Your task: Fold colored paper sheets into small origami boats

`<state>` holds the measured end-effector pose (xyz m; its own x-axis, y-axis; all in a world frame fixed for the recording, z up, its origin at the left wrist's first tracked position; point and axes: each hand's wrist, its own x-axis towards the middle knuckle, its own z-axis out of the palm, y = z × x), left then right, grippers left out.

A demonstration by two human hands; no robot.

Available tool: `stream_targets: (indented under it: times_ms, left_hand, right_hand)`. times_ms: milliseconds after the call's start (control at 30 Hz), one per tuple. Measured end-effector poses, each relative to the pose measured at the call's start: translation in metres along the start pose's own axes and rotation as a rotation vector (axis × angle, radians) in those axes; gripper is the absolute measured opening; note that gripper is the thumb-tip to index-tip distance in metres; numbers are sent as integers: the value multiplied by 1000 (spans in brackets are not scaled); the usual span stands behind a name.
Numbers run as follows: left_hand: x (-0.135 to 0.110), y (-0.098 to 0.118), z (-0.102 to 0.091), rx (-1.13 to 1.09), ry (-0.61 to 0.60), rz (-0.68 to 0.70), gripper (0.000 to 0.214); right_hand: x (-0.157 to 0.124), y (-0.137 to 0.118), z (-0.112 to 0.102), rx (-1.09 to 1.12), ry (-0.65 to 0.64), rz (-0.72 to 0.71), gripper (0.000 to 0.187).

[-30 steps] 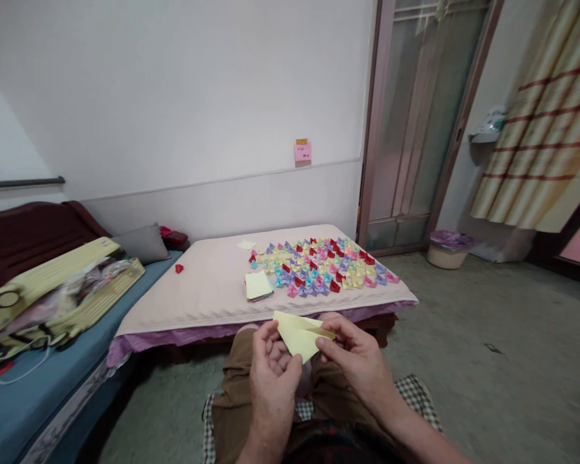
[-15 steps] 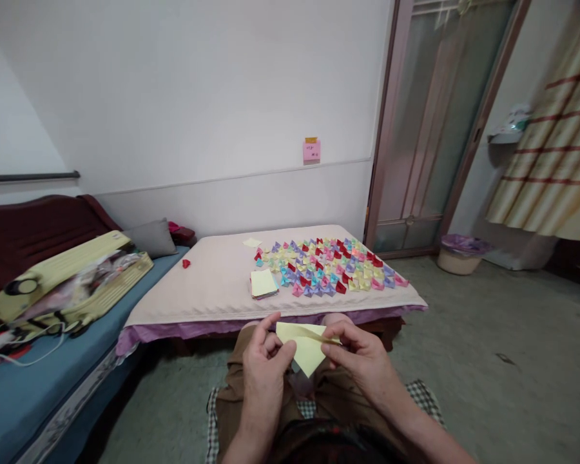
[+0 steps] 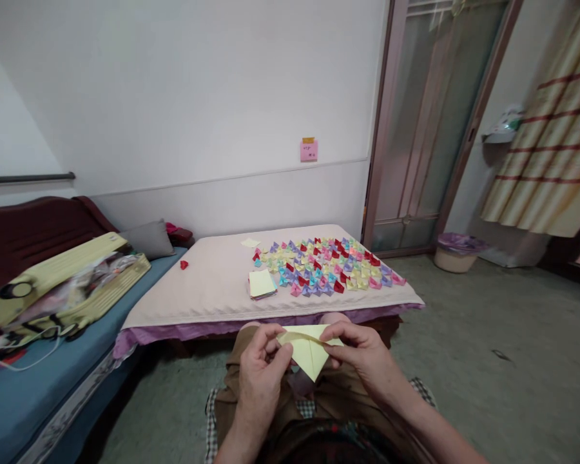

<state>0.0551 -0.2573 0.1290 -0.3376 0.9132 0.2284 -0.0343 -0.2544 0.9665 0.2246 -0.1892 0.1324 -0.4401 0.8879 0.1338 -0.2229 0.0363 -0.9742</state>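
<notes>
A pale yellow paper (image 3: pixel 309 353), folded into a downward-pointing triangle, is held over my lap. My left hand (image 3: pixel 262 374) pinches its left upper corner and my right hand (image 3: pixel 362 362) pinches its right upper edge. Both hands are closed on it. Ahead on the low cloth-covered table (image 3: pixel 212 290) lies a spread of several small folded paper pieces (image 3: pixel 326 267) in many colours. A stack of square sheets (image 3: pixel 261 283) with a yellow one on top sits just left of them.
A blue sofa (image 3: pixel 24 393) at left carries a yellow packaged item (image 3: pixel 58 287) and a grey cushion (image 3: pixel 149 240). A small red piece (image 3: pixel 184 264) and a loose yellow sheet (image 3: pixel 250 243) lie on the table. A bin (image 3: pixel 457 251) stands by the door at right.
The yellow paper went from a slanted, part-open sheet to a tighter triangle pointing down. Both hands drew closer along its top edge.
</notes>
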Motion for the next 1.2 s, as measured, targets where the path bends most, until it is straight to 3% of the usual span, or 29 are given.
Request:
stream_targets:
  times_ms: [200, 333, 633, 1000, 1200]
  left_hand:
    - [1, 1, -2, 31, -39, 51, 4]
    - [2, -2, -4, 5, -56, 27, 16]
    - [0, -3, -5, -19, -49, 24, 16]
    - [-1, 0, -8, 111, -133, 82, 12]
    - [2, 2, 0, 188, -3, 62, 14]
  right_hand:
    - [0, 2, -2, 32, 5, 23, 13]
    - [0, 5, -3, 67, -2, 15, 12]
    - [1, 6, -2, 78, 51, 3, 10]
    - [-4, -5, -4, -174, -6, -151, 12]
    - [-5, -11, -3, -350, -81, -259, 14]
